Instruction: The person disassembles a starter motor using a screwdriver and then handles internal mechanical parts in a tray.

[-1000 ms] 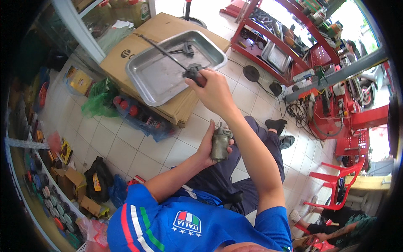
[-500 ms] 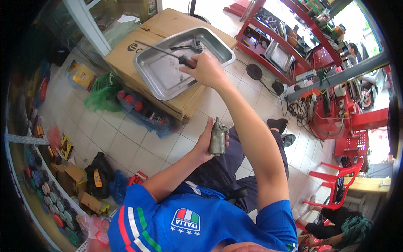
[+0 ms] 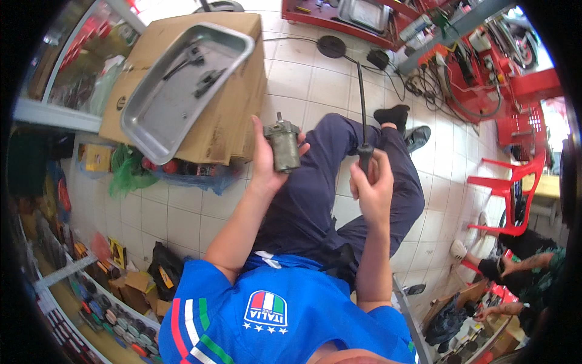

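My left hand (image 3: 264,159) grips a dull, greenish-grey cylindrical metal motor (image 3: 284,148) with a short shaft upright on top. My right hand (image 3: 374,185) is wrapped round the dark handle of a long screwdriver (image 3: 363,103), whose slim shaft points away from me, to the right of the motor. Both hands are over my legs. Beyond my left hand, a metal tray (image 3: 157,121) rests on a large cardboard box (image 3: 237,130), with dark metal parts (image 3: 209,82) lying in it.
A glass cabinet (image 3: 82,73) stands left, bagged bottles (image 3: 165,170) under the box. A red tool trolley (image 3: 309,12), black cables (image 3: 424,85) and a red plastic chair (image 3: 506,188) are ahead and right. A co-worker's tattooed arm (image 3: 533,262) shows at lower right.
My right hand has left the tray and come down rightward with the screwdriver, now beside the motor. My left hand with the motor is a little higher in view. The view has turned.
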`<state>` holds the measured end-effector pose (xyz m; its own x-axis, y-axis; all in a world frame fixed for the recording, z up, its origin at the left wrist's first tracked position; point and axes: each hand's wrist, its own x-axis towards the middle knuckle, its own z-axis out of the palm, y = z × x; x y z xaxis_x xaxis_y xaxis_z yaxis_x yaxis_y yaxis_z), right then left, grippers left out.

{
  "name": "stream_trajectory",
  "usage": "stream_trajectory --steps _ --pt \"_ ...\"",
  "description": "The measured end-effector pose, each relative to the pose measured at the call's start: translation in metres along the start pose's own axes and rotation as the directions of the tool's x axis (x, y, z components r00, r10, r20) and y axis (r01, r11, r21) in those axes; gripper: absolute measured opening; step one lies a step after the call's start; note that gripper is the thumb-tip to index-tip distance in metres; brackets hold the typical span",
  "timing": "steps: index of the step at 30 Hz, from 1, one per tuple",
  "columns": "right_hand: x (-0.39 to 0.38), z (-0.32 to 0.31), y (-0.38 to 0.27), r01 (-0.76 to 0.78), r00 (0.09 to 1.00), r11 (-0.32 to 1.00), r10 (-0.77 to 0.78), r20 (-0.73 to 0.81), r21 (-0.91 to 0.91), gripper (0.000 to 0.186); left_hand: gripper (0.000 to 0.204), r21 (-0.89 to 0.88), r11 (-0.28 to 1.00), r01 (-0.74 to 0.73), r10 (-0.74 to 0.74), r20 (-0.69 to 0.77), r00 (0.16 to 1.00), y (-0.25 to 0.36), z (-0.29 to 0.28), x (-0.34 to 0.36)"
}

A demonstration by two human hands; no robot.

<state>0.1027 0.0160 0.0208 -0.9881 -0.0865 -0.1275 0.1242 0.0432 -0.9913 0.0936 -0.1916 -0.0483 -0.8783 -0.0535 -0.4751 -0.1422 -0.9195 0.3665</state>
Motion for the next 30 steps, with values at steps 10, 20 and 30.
stream_trajectory --steps 10,20,30 --pt "-0.072 -0.049 0.043 -0.184 0.979 0.963 0.196 -0.048 0.195 0.035 0.083 0.134 0.986 0.096 -0.101 0.028 0.994 -0.05 0.068 0.036" --pt "-0.071 -0.071 0.055 -0.14 0.979 0.987 0.151 -0.139 0.084 0.036 0.085 0.241 0.965 0.105 -0.112 0.013 0.994 -0.084 0.105 0.038" --pt "-0.078 -0.072 0.051 -0.145 0.981 0.989 0.142 -0.131 -0.015 0.036 0.085 0.302 0.947 0.107 -0.115 0.01 0.993 -0.083 0.105 0.026"
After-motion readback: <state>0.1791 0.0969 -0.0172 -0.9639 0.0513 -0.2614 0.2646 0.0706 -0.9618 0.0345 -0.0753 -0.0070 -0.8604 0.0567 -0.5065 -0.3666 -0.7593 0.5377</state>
